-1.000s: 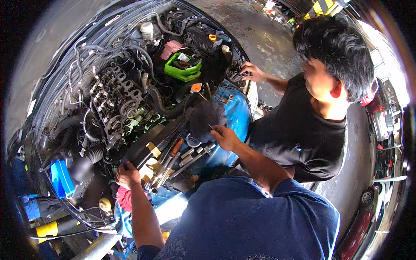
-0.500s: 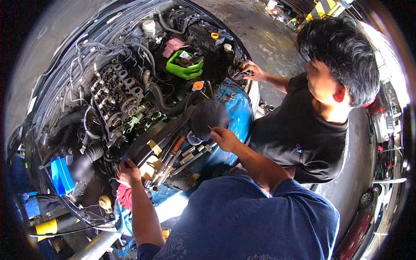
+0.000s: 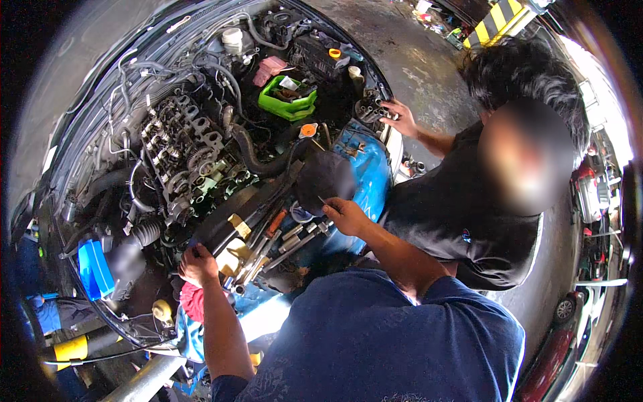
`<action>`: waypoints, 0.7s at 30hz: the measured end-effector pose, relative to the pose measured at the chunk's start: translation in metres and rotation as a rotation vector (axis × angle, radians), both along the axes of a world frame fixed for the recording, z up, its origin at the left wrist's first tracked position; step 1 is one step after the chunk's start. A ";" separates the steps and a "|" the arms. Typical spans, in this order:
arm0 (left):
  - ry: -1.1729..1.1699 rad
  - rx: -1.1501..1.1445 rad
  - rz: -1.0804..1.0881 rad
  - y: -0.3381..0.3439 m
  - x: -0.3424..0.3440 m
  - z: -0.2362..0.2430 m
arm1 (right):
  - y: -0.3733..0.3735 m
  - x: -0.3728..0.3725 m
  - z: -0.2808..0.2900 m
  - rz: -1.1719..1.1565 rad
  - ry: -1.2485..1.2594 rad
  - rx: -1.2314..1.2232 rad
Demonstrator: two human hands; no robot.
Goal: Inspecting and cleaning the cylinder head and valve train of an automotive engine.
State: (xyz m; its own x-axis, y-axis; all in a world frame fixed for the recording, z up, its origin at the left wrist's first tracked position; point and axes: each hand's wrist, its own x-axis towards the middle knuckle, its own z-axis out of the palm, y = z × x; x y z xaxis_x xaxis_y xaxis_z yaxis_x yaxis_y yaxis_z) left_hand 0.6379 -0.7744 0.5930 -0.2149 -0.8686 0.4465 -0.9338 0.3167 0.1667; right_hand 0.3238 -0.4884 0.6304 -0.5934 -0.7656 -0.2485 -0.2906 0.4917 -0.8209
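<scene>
Black, dome-shaped cap (image 3: 326,179) sits on the blue car front (image 3: 365,177), just at 11 o'clock from the right hand (image 3: 345,216). That hand is closed in a pinch on a thin metal tool (image 3: 322,199), w/ its tip pointing up-left toward the cap; if tip touches the cap or not, I cannot tell. Long axis of the tool runs approx from 4 to 10 o'clock.

Left hand (image 3: 197,262) is well apart, at 8 o'clock from the cap, fingers curled closed over the edge of the engine bay near a long black part (image 3: 244,211); what exactly it grips is not clear. So right hand is the nearer one, by far.

Between both hands lie sockets and wrenches (image 3: 284,241) in a row on the surface, incl. an orange-handled screwdriver (image 3: 273,222). Red rag (image 3: 193,300) is under the left wrist. Another person's hand (image 3: 402,119) rests at the bay's far edge, at 1 o'clock; green tray (image 3: 288,104) is further at 12.
</scene>
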 end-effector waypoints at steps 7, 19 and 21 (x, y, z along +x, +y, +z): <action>0.020 -0.001 -0.018 0.001 -0.001 0.002 | 0.001 0.001 -0.002 -0.006 -0.006 0.044; 0.036 -0.037 -0.021 0.001 -0.002 0.002 | 0.001 0.001 -0.001 0.012 0.006 0.054; 0.038 -0.022 -0.017 0.002 -0.001 0.002 | 0.001 0.001 -0.001 0.013 -0.005 0.040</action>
